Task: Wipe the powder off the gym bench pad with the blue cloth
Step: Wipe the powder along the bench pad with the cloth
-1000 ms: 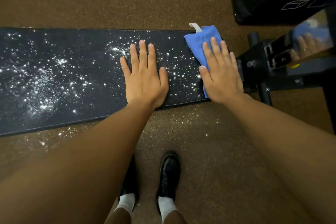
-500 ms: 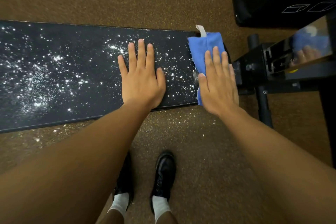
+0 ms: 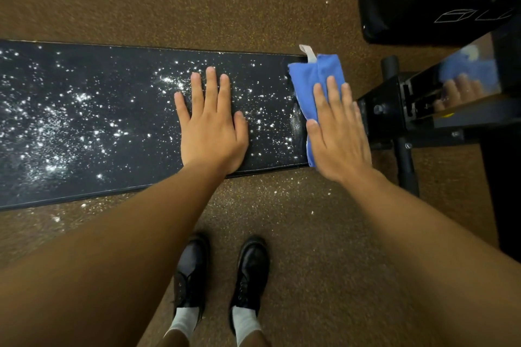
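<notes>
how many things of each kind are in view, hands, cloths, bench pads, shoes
hands: 2, left hand flat on the pad, right hand flat on the cloth
blue cloth: 1
bench pad, powder-speckled: 1
black shoes: 2, and
total: 6

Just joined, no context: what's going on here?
A person is wiping powder off a black bench pad. The right hand presses a blue cloth flat on the pad's right end; the left hand lies flat on the pad beside it. Most of the pad is speckled white, so little is cleaned.
</notes>
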Demonstrator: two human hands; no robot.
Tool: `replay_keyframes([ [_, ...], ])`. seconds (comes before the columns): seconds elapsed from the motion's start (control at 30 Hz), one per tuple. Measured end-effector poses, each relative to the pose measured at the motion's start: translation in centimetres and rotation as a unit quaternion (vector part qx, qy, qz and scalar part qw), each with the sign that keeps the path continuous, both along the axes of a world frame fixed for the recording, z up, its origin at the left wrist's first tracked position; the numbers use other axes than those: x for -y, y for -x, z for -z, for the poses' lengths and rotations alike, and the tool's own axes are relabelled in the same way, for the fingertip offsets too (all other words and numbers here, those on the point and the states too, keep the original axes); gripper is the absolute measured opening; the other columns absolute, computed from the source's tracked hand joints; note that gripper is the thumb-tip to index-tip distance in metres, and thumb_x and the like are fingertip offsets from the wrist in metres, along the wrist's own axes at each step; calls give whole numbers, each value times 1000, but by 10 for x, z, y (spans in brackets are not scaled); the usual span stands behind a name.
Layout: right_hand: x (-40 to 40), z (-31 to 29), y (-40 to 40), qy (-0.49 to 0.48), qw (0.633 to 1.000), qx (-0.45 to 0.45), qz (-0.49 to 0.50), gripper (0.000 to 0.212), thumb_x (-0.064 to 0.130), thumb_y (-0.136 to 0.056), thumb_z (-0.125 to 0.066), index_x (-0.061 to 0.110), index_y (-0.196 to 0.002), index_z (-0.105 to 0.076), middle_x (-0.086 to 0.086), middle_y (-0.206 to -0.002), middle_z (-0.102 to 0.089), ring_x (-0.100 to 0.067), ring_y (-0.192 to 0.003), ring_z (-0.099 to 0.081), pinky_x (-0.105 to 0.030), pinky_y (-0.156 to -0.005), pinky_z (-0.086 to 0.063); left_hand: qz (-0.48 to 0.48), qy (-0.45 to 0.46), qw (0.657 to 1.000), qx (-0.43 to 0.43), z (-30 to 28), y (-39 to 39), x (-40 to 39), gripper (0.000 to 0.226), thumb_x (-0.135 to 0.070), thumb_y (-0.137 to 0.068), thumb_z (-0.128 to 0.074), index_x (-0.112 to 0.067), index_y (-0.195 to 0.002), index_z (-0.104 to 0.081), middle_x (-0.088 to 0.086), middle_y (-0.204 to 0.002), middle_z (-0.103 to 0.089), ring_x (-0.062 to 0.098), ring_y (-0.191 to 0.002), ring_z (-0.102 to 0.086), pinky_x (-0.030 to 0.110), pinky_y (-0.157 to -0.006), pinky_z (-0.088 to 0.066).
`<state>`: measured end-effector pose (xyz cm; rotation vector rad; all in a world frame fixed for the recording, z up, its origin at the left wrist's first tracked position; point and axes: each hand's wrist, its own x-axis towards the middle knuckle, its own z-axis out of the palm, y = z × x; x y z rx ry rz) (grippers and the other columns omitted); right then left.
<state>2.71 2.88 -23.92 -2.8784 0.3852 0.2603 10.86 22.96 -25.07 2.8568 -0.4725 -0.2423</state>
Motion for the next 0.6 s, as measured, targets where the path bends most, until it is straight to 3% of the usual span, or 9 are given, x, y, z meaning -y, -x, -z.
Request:
replay_keyframes([
  [0.23,6,1,-61,3,996,1,87,60,35,-103,-21,14,-156,-2,-5,-164,7,-26,-150,8,-44,-122,1,-1,-8,1000,-2,0,1,2,64,-40,-100,-18,-16,-157,-4,6,-165,4,25,-151,11,53,-120,6],
  [0.4,-7,-2,-17,8,1000,0,4,62,37,-101,-17,14,-155,2,-4,-163,10,-21,-149,14,-40,-121,5,-1,-3,1000,-5,0,0,1,64,-41,-100,-19,-16,-157,-5,5,-165,4,24,-151,11,53,-120,5],
  [0.6,6,0,-27,0,997,-1,82,63,33,-102,-24,8,-155,0,-10,-163,9,-24,-150,9,-42,-122,0,-4,-3,1000,-5,0,0,-1,64,-41,-100,-18,-16,-157,-5,5,-165,4,24,-151,12,52,-120,6],
])
